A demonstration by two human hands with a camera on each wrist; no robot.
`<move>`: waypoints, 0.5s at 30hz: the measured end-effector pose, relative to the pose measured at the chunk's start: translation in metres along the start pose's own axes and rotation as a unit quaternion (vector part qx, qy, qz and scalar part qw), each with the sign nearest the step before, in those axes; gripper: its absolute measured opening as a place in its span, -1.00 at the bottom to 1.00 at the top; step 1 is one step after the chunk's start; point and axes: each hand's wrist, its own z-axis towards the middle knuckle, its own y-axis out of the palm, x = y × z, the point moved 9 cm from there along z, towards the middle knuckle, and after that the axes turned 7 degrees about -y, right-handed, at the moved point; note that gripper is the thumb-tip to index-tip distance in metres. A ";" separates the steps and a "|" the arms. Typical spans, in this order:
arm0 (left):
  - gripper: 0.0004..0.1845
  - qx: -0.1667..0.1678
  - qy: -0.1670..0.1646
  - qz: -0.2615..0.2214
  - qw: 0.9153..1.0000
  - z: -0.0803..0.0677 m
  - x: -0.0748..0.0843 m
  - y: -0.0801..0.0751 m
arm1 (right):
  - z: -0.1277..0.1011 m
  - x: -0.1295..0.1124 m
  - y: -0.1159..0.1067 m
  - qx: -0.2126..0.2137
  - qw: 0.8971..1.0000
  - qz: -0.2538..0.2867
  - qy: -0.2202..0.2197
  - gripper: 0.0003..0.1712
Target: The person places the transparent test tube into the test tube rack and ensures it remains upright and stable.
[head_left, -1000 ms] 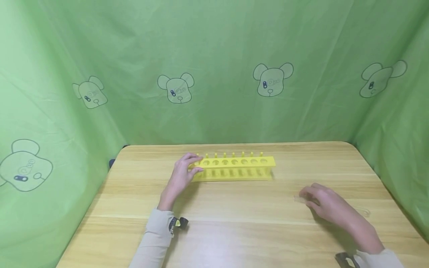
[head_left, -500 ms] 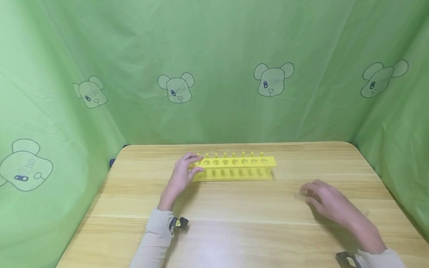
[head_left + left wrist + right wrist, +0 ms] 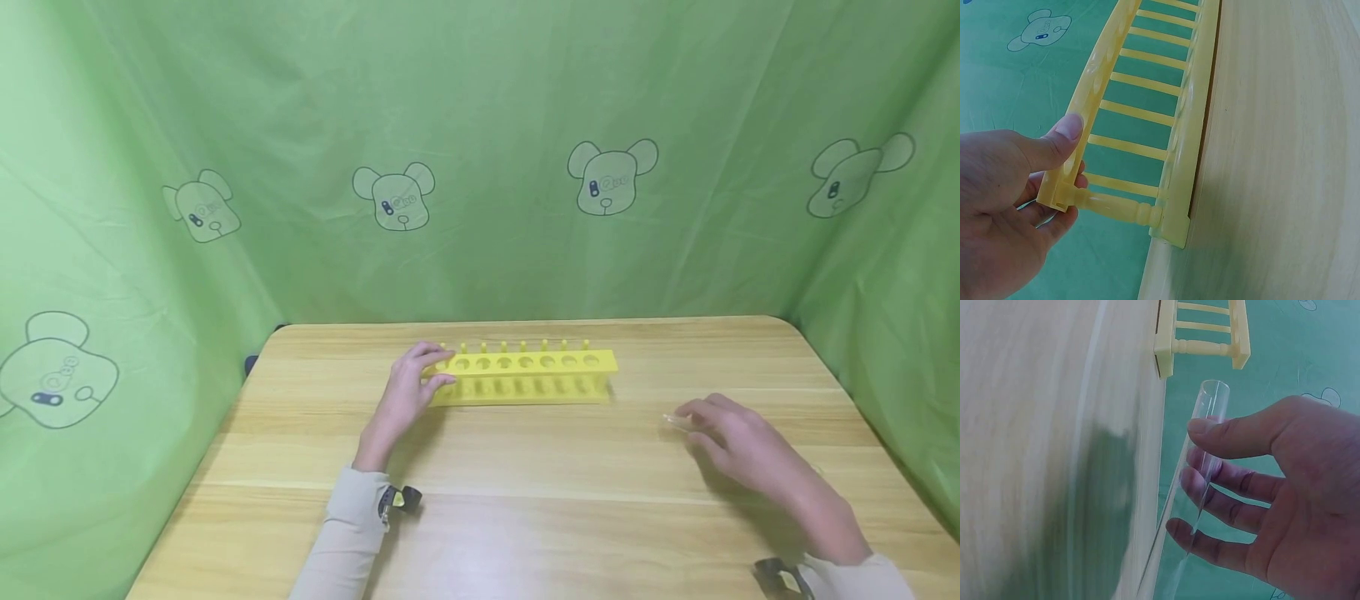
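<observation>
On the light wooden table (image 3: 525, 467), the left hand (image 3: 408, 392) grips the yellow plastic test-tube rack (image 3: 525, 377) by its end; the right hand (image 3: 738, 446) lightly pinches a clear glass test tube (image 3: 1200, 469), which could slip and roll away.

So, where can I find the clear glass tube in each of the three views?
Head view: the clear tube is right of centre, just above the table, pinched by the right hand.
Left wrist view: not in it.
Right wrist view: the tube runs from top centre down to the bottom edge, under the thumb.
Shared landmark: the yellow rack.
</observation>
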 end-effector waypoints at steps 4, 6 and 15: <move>-0.54 0.000 0.001 -0.001 1.000 0.000 0.000 0.000 | 0.001 0.002 -0.003 0.006 1.000 0.005 0.005 -0.56; -0.54 0.000 0.001 0.001 1.000 0.000 0.000 0.000 | 0.001 0.003 -0.005 0.011 1.000 0.006 0.006 -0.56; -0.54 -0.002 0.000 0.001 1.000 0.000 0.001 0.000 | 0.006 0.002 -0.018 0.042 0.999 -0.012 -0.004 -0.53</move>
